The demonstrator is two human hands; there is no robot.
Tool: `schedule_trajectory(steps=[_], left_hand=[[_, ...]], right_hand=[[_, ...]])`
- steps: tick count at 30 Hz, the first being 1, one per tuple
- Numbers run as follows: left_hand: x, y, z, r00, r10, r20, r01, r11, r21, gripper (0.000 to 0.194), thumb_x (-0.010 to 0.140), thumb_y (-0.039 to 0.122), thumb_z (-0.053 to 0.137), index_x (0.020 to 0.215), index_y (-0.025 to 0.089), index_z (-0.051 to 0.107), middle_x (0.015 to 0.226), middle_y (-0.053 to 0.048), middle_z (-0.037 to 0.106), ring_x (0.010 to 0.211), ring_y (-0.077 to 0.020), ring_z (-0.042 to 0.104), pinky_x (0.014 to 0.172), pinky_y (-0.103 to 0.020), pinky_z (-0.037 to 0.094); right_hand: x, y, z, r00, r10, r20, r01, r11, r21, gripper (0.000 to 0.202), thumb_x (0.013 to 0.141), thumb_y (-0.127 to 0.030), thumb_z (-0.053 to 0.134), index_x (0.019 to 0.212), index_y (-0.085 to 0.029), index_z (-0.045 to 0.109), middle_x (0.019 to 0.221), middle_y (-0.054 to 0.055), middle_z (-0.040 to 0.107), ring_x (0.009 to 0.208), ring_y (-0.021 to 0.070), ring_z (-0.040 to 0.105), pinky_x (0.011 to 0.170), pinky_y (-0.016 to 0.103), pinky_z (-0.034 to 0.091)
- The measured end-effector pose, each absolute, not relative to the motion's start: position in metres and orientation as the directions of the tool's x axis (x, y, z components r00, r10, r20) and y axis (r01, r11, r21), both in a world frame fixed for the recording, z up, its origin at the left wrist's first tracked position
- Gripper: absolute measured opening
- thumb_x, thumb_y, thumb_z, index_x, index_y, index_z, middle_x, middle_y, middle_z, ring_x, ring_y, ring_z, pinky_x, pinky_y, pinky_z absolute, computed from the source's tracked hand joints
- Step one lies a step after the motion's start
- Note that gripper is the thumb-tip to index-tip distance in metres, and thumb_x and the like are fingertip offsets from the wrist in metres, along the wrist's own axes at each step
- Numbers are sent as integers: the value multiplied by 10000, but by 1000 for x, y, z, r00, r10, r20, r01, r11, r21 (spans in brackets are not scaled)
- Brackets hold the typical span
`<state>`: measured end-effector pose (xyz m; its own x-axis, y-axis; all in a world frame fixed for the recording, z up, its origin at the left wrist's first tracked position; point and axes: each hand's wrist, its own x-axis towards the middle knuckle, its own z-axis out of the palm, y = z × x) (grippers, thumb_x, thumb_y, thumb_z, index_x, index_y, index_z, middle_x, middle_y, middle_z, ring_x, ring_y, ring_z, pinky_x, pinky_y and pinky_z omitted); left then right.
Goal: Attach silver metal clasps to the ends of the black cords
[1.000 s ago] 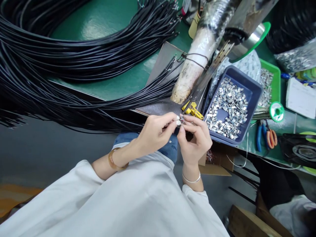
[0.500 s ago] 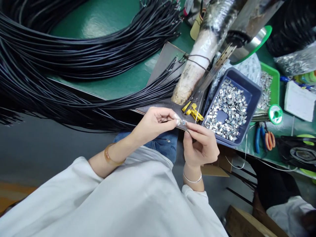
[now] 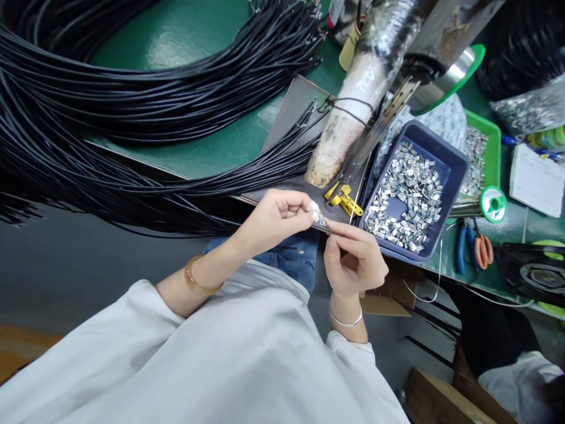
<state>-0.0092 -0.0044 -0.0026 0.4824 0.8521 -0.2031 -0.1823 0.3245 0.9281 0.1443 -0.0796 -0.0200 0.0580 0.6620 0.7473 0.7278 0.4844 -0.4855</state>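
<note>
Thumb and fingers of my left hand (image 3: 286,216) are pinched at a small shiny metal piece (image 3: 322,221), and its fingertips look wrapped in something white. My right hand (image 3: 355,259) meets it from the right, forefinger stretched to the metal piece and the other fingers curled; what lies between its fingertips is too small to make out. Just above the hands a yellow tool (image 3: 346,199) rests on the dark board (image 3: 282,126). To the right stands a dark blue bin (image 3: 457,162) holding several small metal pieces (image 3: 412,194).
Long black cables (image 3: 154,100) cover the left of the green table (image 3: 185,41). A wrapped white cylinder (image 3: 348,118) leans above the hands. Farther right are a green tray (image 3: 495,147), pliers (image 3: 461,247) and a solder spool (image 3: 493,204). A person's dark-clad leg (image 3: 494,318) shows lower right.
My right hand has shifted slightly left, its forefinger now closer to the left fingertips. My left hand has barely moved.
</note>
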Motion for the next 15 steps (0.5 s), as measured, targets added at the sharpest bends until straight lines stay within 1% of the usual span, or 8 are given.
schedule_trajectory(steps=[2, 4, 6, 12, 13, 15], left_hand=[[-10, -5, -3, 489, 848, -204, -166, 320, 933, 95, 695, 181, 695, 632, 131, 646, 544, 46, 470, 500, -45, 347, 466, -185, 252], [-11, -5, -3, 490, 848, -203, -166, 319, 933, 110, 706, 197, 695, 634, 133, 643, 544, 49, 453, 495, -42, 318, 458, -189, 235], [-11, -5, -4, 483, 851, -206, -164, 319, 934, 128, 715, 219, 698, 635, 138, 640, 541, 51, 446, 487, -41, 302, 449, -193, 233], [-10, -3, -2, 458, 862, -217, -144, 313, 939, 144, 697, 228, 718, 619, 136, 640, 531, 49, 459, 479, -40, 338, 448, -184, 266], [-9, -3, -2, 450, 867, -211, -145, 305, 941, 135, 690, 223, 719, 618, 134, 646, 535, 45, 480, 484, -43, 364, 456, -181, 289], [-6, -3, -1, 433, 880, -196, -150, 285, 947, 109, 683, 212, 715, 628, 129, 670, 581, 20, 563, 525, -60, 449, 497, -181, 367]], right_hand=[[145, -77, -20, 101, 677, 729, 717, 459, -525, 134, 887, -125, 677, 953, -237, 643, 973, 25, 791, 857, 175, 772, 726, 316, 639], [145, -75, -20, 142, 703, 697, 686, 438, -581, 141, 888, -106, 661, 944, -233, 640, 974, 25, 788, 874, 176, 770, 752, 325, 638], [147, -73, -20, 144, 724, 675, 667, 433, -607, 138, 885, -105, 662, 929, -233, 637, 961, 19, 785, 868, 176, 769, 756, 330, 638], [149, -71, -21, 75, 728, 682, 692, 454, -561, 159, 864, -103, 690, 917, -246, 646, 966, 3, 786, 854, 163, 766, 756, 313, 636], [149, -70, -22, 68, 724, 687, 698, 457, -551, 166, 863, -100, 693, 921, -248, 645, 973, 3, 787, 852, 160, 766, 758, 311, 637], [149, -69, -22, 60, 712, 700, 721, 454, -523, 172, 860, -102, 703, 923, -249, 641, 987, 3, 785, 858, 159, 763, 773, 314, 639]])
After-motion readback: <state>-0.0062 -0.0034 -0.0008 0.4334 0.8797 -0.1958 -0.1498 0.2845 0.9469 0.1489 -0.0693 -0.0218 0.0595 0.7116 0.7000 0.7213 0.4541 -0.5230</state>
